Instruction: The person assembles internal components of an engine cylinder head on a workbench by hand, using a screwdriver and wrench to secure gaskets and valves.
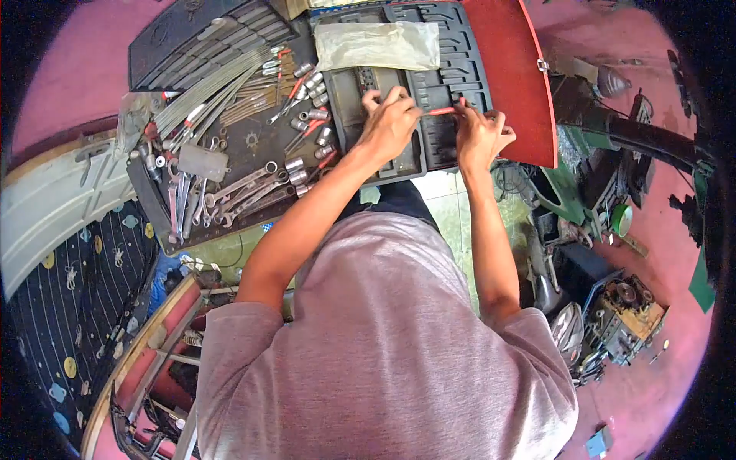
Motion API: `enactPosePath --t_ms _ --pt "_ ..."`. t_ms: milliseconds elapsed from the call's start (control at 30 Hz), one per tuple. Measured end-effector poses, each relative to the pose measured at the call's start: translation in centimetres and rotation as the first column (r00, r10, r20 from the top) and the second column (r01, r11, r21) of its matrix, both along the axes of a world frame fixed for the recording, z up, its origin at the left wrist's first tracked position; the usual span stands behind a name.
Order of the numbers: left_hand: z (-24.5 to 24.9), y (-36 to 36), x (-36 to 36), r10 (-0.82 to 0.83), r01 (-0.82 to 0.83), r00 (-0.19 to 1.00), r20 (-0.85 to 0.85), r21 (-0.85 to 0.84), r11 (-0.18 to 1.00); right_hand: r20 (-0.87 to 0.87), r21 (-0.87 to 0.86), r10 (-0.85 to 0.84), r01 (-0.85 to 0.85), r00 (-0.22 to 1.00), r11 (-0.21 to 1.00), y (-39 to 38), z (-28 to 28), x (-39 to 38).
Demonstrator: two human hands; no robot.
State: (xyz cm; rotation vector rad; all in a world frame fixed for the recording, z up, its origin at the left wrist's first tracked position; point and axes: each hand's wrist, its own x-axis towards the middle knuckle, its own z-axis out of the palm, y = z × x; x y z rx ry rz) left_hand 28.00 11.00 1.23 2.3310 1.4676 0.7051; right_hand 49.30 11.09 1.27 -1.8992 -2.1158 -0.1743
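Note:
A slim red-handled tool (440,112), its exact kind not clear, lies level between my two hands above the open black tool case (422,157). My right hand (481,136) is closed around its right end, over the moulded slots. At its left end is my left hand (392,123), with bent fingers over a shallow compartment. What those fingers hold, if anything, is hidden beneath them. A pale, worn plastic sleeve (377,46) lies across the far part of the case.
Left of the case, a dark board carries combination spanners (244,184), several sockets (297,170), and bundles of thin rods (226,88). A red lid (515,77) stands along the case's right side. Machine parts (625,307) lie on the pink floor at right.

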Motion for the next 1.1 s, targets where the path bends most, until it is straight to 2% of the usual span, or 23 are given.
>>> enactPosePath --t_ms 133,167,267,400,533,600,667,800,867,1100 --pt "-0.8 1.9 2.2 -0.058 0.059 0.996 -0.062 0.005 0.998 0.075 0.01 -0.082 0.081 0.994 0.997 0.6 -0.2 1.6" --pt "-1.1 2.3 2.6 -0.063 0.063 0.997 -0.035 0.016 0.998 0.092 0.056 -0.082 0.077 0.992 0.995 0.8 -0.5 2.0" --pt "-2.1 3.1 3.8 -0.065 0.065 0.997 -0.033 -0.003 0.998 0.078 0.019 -0.105 0.104 0.991 0.994 0.8 -0.4 2.6" --pt "-2.4 3.1 4.5 -0.046 0.046 0.999 -0.016 0.015 0.999 0.104 0.039 -0.105 0.101 0.989 0.994 1.2 -1.1 3.3" --pt "-2.9 3.5 4.6 -0.043 0.04 0.998 -0.054 -0.041 0.998 0.12 -0.007 -0.092 0.094 0.989 0.996 1.6 -0.9 3.4" --pt "-3.2 3.6 4.5 -0.058 0.058 0.998 0.008 0.038 0.998 0.133 -0.023 -0.089 0.093 0.987 0.995 1.8 -1.0 3.4" --pt "-3.4 3.7 4.6 -0.061 0.061 0.998 -0.031 -0.004 0.998 0.115 0.016 -0.059 0.058 0.992 0.998 1.9 -1.1 3.5" --pt "-3.2 3.9 4.5 -0.081 0.081 0.996 -0.028 0.015 0.997 0.154 -0.016 -0.057 0.061 0.986 0.998 1.9 -1.4 3.9" --pt "-2.7 4.2 4.5 -0.125 0.123 0.984 -0.131 -0.018 0.992 0.175 -0.028 -0.06 0.066 0.983 0.997 2.1 -1.5 3.9" --pt "-3.5 4.4 4.7 -0.119 0.125 0.985 -0.122 0.038 0.991 0.207 -0.076 -0.055 0.072 0.977 0.994 2.2 -0.9 3.6"
